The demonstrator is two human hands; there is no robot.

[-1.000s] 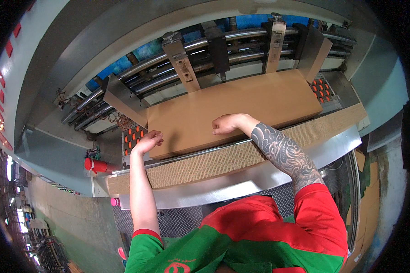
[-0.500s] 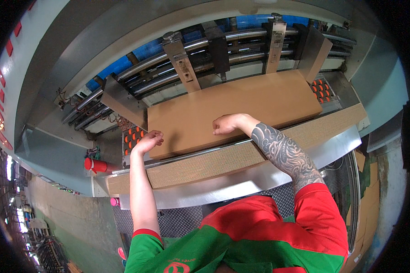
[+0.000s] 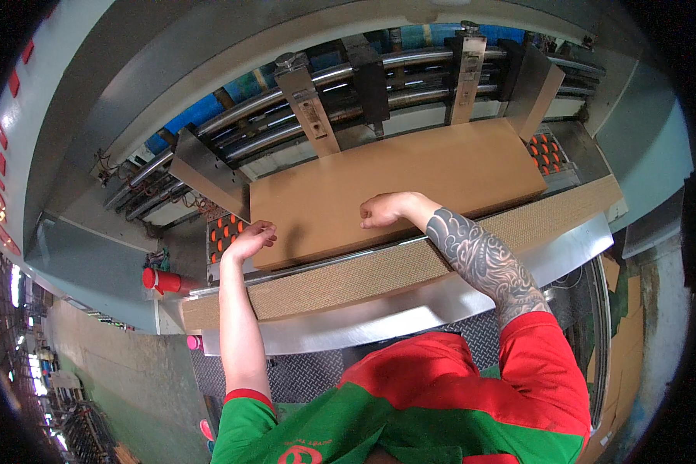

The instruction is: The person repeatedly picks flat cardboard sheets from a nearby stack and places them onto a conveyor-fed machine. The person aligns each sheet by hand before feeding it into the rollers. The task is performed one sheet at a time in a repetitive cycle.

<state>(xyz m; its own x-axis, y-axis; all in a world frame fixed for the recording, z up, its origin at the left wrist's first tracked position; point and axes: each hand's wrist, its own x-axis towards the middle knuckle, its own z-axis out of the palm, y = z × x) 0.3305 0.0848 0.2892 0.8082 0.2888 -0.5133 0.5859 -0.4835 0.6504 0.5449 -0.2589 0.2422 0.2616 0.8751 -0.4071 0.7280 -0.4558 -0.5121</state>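
A stack of brown cardboard sheets (image 3: 410, 174) lies in the machine's feed bay, between two upright metal side plates. My left hand (image 3: 253, 241) is at the stack's near left corner, holding nothing, its fingers loosely bent and a little apart. Above the near middle of the stack is my right hand (image 3: 384, 210), curled into a loose fist with nothing visible in it. Whether either hand touches the cardboard I cannot tell. Under my forearms, a long strip with a corrugated texture (image 3: 340, 280) runs along the machine's front.
Two metal brackets, the left one (image 3: 309, 108) and the right one (image 3: 465, 81), stand behind the stack below steel bars. Orange rollers (image 3: 224, 233) flank the stack. A red container (image 3: 161, 280) sits at left. A shiny metal ledge (image 3: 363, 329) borders the near side.
My hands and the cardboard stack stay in place. Behind the bars, the blue surface now shows greenish patches.
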